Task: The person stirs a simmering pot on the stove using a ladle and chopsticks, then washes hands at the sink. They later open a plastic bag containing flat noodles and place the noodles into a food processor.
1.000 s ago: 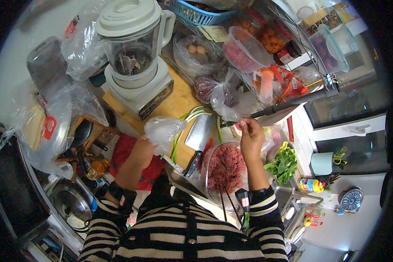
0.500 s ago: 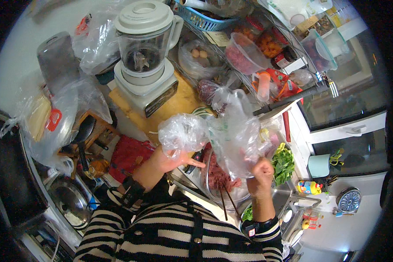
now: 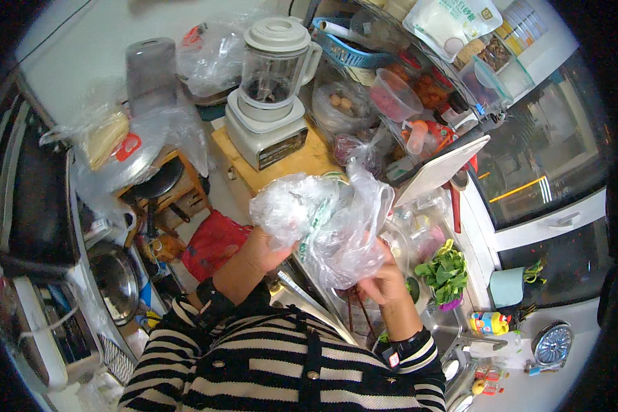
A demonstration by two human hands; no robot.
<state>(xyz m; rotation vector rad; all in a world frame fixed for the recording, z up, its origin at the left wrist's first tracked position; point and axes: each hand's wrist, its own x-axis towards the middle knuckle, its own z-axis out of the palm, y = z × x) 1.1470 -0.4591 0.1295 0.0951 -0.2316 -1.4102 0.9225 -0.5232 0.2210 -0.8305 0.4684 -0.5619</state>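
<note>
In front of my chest, my left hand (image 3: 268,248) holds crumpled clear plastic; the film covers most of its fingers. My right hand (image 3: 384,276) grips the lower right side of a clear plastic bag (image 3: 347,237) with green print. The two bunches of plastic meet and overlap between my hands, so I cannot tell whether they are one bag or two. Below the bag, a pair of dark chopsticks (image 3: 362,309) slants out of a glass bowl. The bag hides most of that bowl and the meat in it.
Behind my hands a blender (image 3: 271,82) stands on a yellow wooden board (image 3: 244,159). Right of my right hand are leafy greens (image 3: 443,275), and farther right a metal sink (image 3: 446,324). A white cutting board (image 3: 446,168) leans near the window. A red cloth (image 3: 214,244) lies at left.
My right hand has come left and slightly down, bringing the printed bag against the crumpled plastic at my left hand. The bag now covers the meat. The view has shifted too.
</note>
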